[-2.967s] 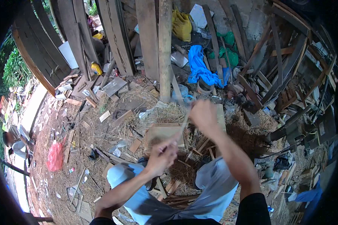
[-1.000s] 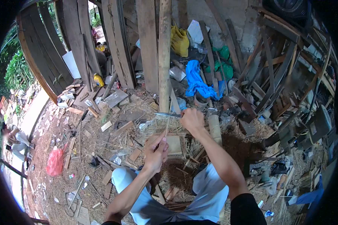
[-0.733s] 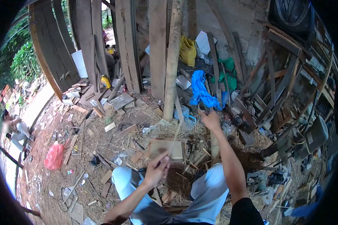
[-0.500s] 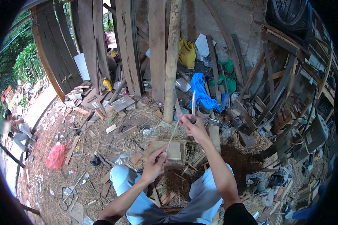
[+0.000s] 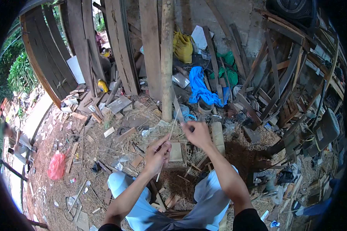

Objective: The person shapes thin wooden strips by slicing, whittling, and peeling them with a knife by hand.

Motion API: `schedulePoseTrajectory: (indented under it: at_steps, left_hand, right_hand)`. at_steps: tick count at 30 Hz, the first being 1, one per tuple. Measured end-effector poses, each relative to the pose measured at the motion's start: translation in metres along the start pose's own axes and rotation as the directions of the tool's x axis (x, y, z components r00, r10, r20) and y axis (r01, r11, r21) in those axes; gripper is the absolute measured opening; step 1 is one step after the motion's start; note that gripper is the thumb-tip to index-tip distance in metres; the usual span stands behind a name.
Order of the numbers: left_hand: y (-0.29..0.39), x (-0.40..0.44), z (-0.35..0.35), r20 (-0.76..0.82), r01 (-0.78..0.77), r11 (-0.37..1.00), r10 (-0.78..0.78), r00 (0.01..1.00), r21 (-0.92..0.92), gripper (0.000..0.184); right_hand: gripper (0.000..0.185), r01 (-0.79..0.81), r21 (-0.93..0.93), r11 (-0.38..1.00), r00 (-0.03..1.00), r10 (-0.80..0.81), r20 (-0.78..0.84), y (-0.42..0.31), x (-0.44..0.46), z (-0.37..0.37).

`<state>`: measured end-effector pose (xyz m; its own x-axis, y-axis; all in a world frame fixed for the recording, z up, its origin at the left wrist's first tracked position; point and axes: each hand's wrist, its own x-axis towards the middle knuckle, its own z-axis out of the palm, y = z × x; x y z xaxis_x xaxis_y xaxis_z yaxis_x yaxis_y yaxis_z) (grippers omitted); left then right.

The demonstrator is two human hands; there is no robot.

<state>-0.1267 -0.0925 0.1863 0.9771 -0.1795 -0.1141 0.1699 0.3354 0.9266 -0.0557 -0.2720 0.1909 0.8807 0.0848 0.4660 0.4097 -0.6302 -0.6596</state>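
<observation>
Since the previous frame, the right hand (image 5: 196,133) has brought the knife (image 5: 180,116) over from an upright position, so that its blade now leans left, near the upper part of the strip. More of the strip's lower end also shows below the left hand (image 5: 157,156).

Two hands are at work with one knife and one strip (image 5: 172,131). The left hand is closed round the strip, pinching it between thumb and fingers; the right hand is clenched on the knife's handle. Whether the blade touches the strip cannot be told.

Pale, slender and nearly straight, the strip looks like split wood or bamboo. It slants from lower left to upper right, between and in front of the knees, its top close to the right hand.

Beyond the left hand, one squarish wooden block (image 5: 176,151) lies on the littered ground. One round pole (image 5: 167,61) stands upright ahead, with one yellow sack (image 5: 182,48), one crumpled blue sheet (image 5: 198,86) and one bucket (image 5: 205,106) to its right. One yellow bottle (image 5: 102,85) stands by the planks to its left. One red plastic bag (image 5: 56,166) lies farther left, and one person (image 5: 17,142) sits near the left edge.
</observation>
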Motion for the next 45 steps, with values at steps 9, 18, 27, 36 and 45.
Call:
schedulePoseTrajectory:
  at_steps: [9, 18, 27, 36, 45]
  left_hand:
    - [-0.014, -0.006, -0.008, 0.021, 0.034, 0.998, -0.033, 0.999, -0.045, 0.037]
    - [-0.014, -0.014, -0.012, -0.004, 0.087, 0.996, -0.087, 0.996, 0.036, 0.034]
    - [-0.008, -0.009, -0.007, -0.050, 0.045, 0.999, -0.043, 0.998, 0.027, 0.037]
    - [-0.005, -0.001, -0.009, -0.027, 0.122, 0.990, -0.124, 0.992, -0.072, 0.036]
    - [-0.008, -0.003, -0.016, 0.025, 0.101, 0.991, -0.099, 0.995, -0.086, 0.036]
  right_hand:
    - [0.013, 0.032, -0.443, 0.896, 0.990, 0.032, 0.136, -0.006, 0.000, 0.032]
    - [0.018, 0.134, -0.463, 0.876, 0.961, 0.000, 0.277, -0.029, -0.012, 0.030]
    - [0.022, -0.172, -0.548, 0.819, 0.983, 0.181, -0.037, 0.006, 0.024, 0.021]
    - [0.023, -0.265, -0.577, 0.772, 0.961, 0.257, -0.099, 0.016, 0.025, 0.025]
    - [0.019, -0.097, -0.527, 0.844, 0.987, 0.151, 0.060, 0.005, 0.014, 0.040]
